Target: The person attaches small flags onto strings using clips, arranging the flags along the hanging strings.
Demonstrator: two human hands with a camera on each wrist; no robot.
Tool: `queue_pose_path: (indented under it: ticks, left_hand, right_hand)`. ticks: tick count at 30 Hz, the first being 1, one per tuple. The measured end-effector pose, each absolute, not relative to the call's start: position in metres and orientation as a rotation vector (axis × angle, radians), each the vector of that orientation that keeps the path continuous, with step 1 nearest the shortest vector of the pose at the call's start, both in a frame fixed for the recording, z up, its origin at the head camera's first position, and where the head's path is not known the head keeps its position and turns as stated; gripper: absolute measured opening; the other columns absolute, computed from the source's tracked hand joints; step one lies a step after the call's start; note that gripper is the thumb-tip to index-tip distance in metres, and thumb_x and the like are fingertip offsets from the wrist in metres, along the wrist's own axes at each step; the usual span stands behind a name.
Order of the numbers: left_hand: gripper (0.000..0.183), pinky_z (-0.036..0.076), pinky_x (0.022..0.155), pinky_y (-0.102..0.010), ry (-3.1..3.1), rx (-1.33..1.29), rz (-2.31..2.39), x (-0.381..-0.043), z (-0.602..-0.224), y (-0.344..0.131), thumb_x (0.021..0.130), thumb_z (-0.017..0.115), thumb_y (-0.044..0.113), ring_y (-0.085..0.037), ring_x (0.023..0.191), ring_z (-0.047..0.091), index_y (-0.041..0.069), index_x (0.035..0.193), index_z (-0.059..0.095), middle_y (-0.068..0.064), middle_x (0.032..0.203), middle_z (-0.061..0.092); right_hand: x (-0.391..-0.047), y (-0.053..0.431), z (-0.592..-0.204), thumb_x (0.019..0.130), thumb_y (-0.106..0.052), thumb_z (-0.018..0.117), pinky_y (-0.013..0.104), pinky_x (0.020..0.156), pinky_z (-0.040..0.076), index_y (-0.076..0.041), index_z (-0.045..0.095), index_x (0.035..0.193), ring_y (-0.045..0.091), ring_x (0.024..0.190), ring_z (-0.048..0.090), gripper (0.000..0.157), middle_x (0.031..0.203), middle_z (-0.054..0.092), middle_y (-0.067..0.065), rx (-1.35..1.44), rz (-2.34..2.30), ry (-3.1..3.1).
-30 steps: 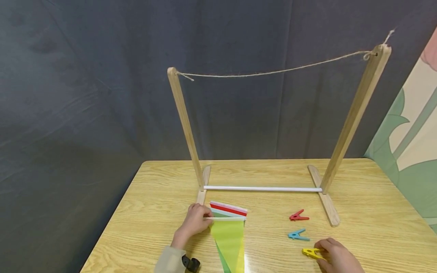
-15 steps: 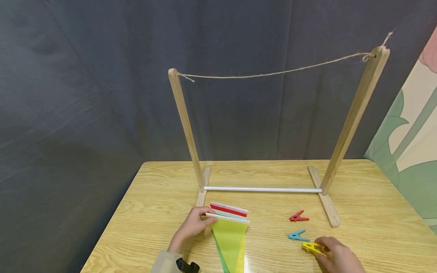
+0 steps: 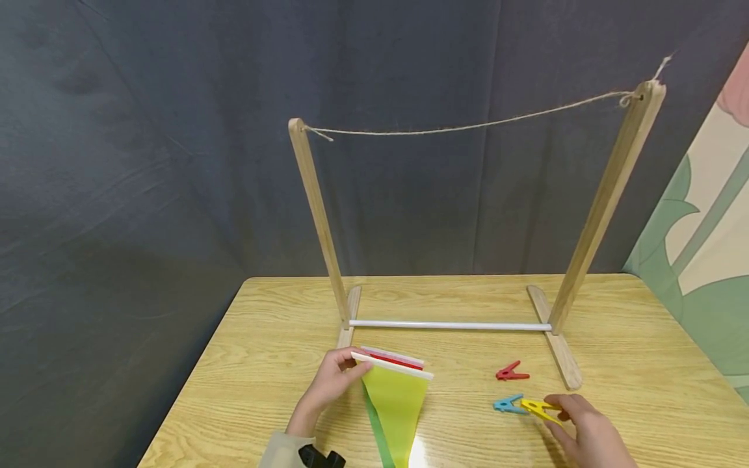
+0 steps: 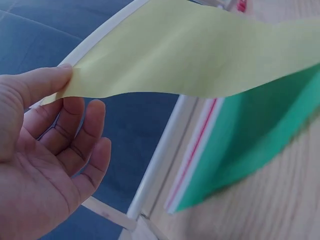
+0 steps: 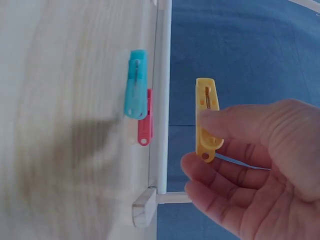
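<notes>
My left hand [image 3: 328, 388] pinches a yellow-green triangular pennant [image 3: 394, 400] at the left end of its white top edge. In the left wrist view the pennant [image 4: 150, 55] hangs from thumb and fingers, above a green pennant [image 4: 245, 135]. More pennants lie stacked beneath, with a red edge [image 3: 398, 362] showing; their lower parts are mostly hidden. Between thumb and fingers my right hand [image 3: 590, 426] holds a yellow clothespin [image 3: 534, 407] by its handles. A blue clothespin [image 3: 504, 405] and a red clothespin [image 3: 510, 372] lie on the table to its left and behind.
Behind the pennants stands a wooden frame with a left post [image 3: 316, 214], a right post [image 3: 608, 208] and a white crossbar [image 3: 450, 325]. A slack twine [image 3: 421, 133] runs between the post tops. The wooden table [image 3: 234, 390] backs onto a dark curtain [image 3: 175, 162].
My left hand has lifted the yellow-green pennant's top edge off the stack, back and upward. The right hand has raised the yellow clothespin, which now overlaps the blue one in the head view.
</notes>
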State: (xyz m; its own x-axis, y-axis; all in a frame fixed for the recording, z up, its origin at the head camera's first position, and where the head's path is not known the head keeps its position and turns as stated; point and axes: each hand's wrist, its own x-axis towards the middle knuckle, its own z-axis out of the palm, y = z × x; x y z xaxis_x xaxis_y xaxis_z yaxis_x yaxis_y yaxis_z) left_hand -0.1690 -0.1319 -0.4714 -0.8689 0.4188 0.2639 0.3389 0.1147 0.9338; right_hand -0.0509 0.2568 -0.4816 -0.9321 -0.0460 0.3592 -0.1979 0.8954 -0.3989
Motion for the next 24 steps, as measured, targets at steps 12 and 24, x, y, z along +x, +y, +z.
queue_pose_path:
  ticks: [12, 24]
  left_hand:
    - [0.017, 0.045, 0.064, -0.019, 2.213, 0.825, 2.01, -0.166, -0.447, -0.122, 0.086, 0.063, 0.002, -0.004, 0.071, 0.052, -0.014, 0.092, 0.062, 0.005, 0.081, 0.062]
    - [0.015, 0.047, 0.064, -0.02, 2.155, 0.824, 2.05, -0.17, -0.434, -0.108, 0.088, 0.061, -0.001, -0.006, 0.071, 0.055, -0.014, 0.095, 0.062, 0.004, 0.083, 0.062]
  right_hand:
    - [-0.054, 0.256, -0.461, 0.051, 0.007, 0.085, 0.021, 0.049, 0.046, 0.001, 0.066, 0.089, 0.003, 0.061, 0.052, 0.042, 0.078, 0.06, 0.002, 0.221, 0.641, -2.543]
    - [-0.064, 0.258, -0.444, 0.047, 0.009, 0.085, 0.018, 0.049, 0.044, 0.0, 0.066, 0.088, 0.005, 0.062, 0.052, 0.046, 0.077, 0.059, -0.001, 0.322, 0.601, -2.459]
